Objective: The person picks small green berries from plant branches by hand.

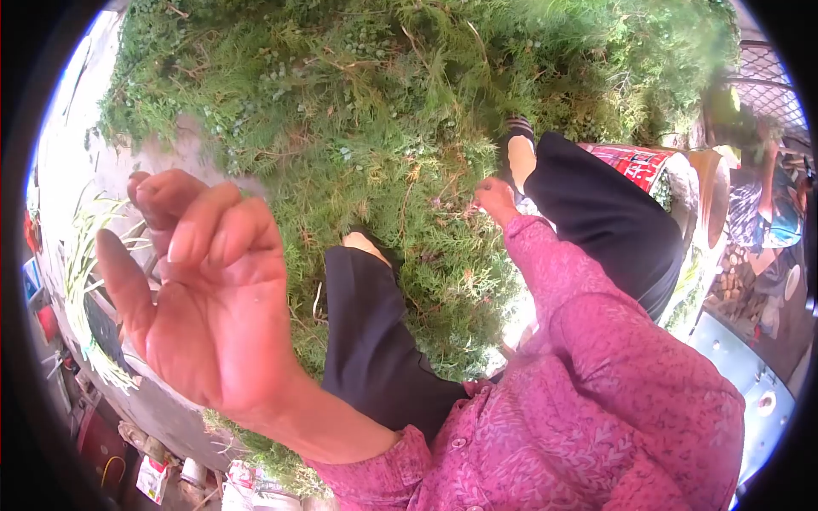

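My left hand is raised close to the camera at the left, palm showing. Its fingers are loosely curled and apart, with nothing in them. My right hand is low, beside my right knee, over a big heap of cut evergreen branches. Its fingers are drawn together at the green sprigs. What they hold, if anything, is too small to make out. The branches have feathery green leaves, small bluish cones and some brown twigs. They lie in front of me and between my legs.
My black trouser legs frame part of the heap. Long pale green stalks lie on the concrete at the left. A red and white printed container stands at the right. Another person is at the far right, near a wire mesh.
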Demonstrator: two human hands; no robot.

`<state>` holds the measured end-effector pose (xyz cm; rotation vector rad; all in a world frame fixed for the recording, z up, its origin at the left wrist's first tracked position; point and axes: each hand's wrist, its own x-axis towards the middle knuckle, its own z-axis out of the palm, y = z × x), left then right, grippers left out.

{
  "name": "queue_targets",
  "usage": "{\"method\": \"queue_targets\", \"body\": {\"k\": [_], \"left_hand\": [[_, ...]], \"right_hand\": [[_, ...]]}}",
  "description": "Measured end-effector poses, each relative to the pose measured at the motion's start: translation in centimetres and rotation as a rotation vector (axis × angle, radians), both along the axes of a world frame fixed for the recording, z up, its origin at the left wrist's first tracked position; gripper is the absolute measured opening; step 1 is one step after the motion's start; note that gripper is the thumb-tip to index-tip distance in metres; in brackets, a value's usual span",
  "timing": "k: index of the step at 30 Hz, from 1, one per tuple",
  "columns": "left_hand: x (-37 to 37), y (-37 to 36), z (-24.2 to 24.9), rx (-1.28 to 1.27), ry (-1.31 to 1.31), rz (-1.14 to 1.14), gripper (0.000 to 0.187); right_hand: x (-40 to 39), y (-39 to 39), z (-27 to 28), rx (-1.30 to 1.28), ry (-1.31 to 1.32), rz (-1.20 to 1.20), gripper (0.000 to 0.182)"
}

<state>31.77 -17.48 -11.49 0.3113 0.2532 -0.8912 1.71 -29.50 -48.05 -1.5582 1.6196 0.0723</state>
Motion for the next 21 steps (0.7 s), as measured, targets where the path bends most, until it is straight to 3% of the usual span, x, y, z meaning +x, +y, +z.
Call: {"method": "queue_targets", "body": {"k": [1, 2, 5, 6, 8, 12, 15, 17, 21], "left_hand": [[-0.1, -0.1, 0.0, 0.006, -0.004, 0.009, 0.023], [-0.1, -0.2, 0.0, 0.010, -0.005, 0.007, 0.023], [-0.2, -0.7, 0.1, 0.024, -0.013, -0.022, 0.023], [-0.2, -0.8, 0.1, 0.029, -0.005, -0.031, 0.024], [-0.2, -1.2, 0.3, 0.032, 0.001, -0.043, 0.024], [-0.3, -2.0, 0.2, 0.057, 0.021, -0.079, 0.025], [-0.3, -2.3, -0.2, 0.061, 0.000, -0.065, 0.025], [-0.3, -2.3, -0.4, 0.061, -0.014, -0.056, 0.025], [-0.3, -2.4, -0.4, 0.061, -0.014, -0.057, 0.024]], "right_hand": [[-0.3, 0.1, -0.7, -0.115, 0.047, 0.165, 0.016], [-0.6, 0.1, -1.4, -0.110, 0.046, 0.163, 0.016], [-1.5, -0.1, -3.5, -0.042, 0.600, 0.742, 0.021], [-2.0, 0.4, -4.3, -0.034, 0.599, 0.741, 0.021], [-2.5, 0.8, -5.5, -0.020, 0.402, 0.253, 0.027], [-1.0, 1.2, -4.7, -0.020, 0.500, 0.319, 0.035], [0.0, 1.9, -4.0, -0.107, 0.523, 0.147, 0.043], [0.4, 2.0, -3.1, 0.016, 0.331, -0.052, 0.049], [0.9, 2.5, -3.2, -0.069, 0.322, -0.129, 0.049]]}}
